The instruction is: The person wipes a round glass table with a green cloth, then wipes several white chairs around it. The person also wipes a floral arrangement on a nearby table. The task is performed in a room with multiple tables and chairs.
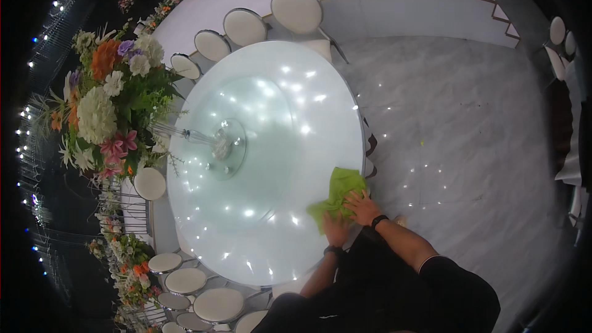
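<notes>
A bright green cloth (346, 184) lies crumpled over the near right rim of a round white table (296, 194) with a glossy glass top. My left hand (335, 230) grips the lower part of this cloth, its fingertips partly hidden in the folds. Just right of it, my right hand (362, 208) holds the cloth by its right side, close to the table's edge. Both wrists wear dark bands. On the glass stands a clear stem with a round base (227, 148), bearing a large flower arrangement (108, 102) that leans left in view.
White round-backed chairs (245, 26) stand along the table's far side, and several more chairs (219, 304) crowd the lower left. A low white platform (419, 15) runs behind. Grey marble-look floor (450, 123) extends right. More flowers (132, 265) line the left.
</notes>
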Demonstrator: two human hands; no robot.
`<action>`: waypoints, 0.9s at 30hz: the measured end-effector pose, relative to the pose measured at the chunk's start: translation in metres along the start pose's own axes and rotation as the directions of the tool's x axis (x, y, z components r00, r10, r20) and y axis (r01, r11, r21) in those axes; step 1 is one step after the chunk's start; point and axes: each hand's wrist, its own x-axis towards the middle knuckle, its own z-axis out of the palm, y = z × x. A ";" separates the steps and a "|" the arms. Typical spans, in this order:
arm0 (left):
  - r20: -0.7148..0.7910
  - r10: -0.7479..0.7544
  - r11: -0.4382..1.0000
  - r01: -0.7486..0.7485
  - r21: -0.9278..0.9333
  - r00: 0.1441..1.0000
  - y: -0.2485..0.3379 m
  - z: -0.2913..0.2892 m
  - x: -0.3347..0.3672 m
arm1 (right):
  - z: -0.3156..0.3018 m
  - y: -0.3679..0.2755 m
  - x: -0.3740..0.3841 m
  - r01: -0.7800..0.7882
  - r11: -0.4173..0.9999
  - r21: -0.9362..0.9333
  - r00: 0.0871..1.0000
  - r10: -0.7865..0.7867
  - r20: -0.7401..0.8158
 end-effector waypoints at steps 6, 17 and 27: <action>-0.014 0.018 0.998 -0.017 0.067 1.000 0.014 0.000 0.063 | -0.019 0.042 0.041 -0.001 1.000 0.010 0.997 0.002 -0.075; 0.021 -0.107 0.991 0.105 0.084 0.994 0.050 -0.010 0.294 | -0.140 0.167 0.205 -0.006 0.992 -0.128 0.999 0.002 -0.033; -0.020 -0.117 0.992 0.116 -0.057 0.993 0.047 -0.015 0.471 | -0.231 0.232 0.334 -0.138 0.990 -0.028 0.983 0.141 0.121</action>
